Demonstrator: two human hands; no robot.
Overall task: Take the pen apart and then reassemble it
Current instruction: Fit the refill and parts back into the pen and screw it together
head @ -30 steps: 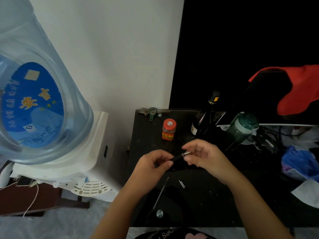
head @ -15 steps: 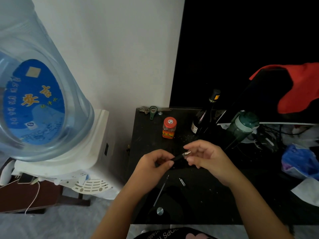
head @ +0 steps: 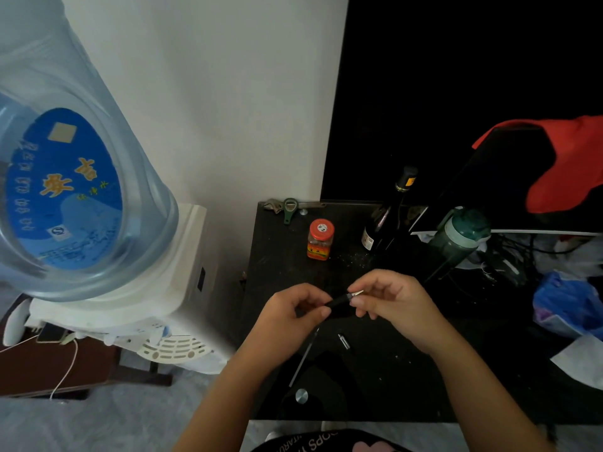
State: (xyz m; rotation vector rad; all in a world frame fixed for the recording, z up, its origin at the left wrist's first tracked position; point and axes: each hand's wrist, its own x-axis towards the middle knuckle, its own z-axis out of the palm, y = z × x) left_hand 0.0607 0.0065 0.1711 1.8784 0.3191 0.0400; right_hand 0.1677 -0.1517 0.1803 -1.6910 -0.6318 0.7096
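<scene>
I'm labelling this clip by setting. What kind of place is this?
Probably a lived-in home room, not a workshop: a white water dispenser with blue jug, a dark wine bottle and an orange-lidded jar on a cluttered black table.

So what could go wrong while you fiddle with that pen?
The small silver part and the thin refill lie loose on the dark table, near its front edge, so a bumped wrist might knock them off. The left hand and right hand pinch the pen above them; if the metal tip slips free, it may be hard to spot.
</scene>
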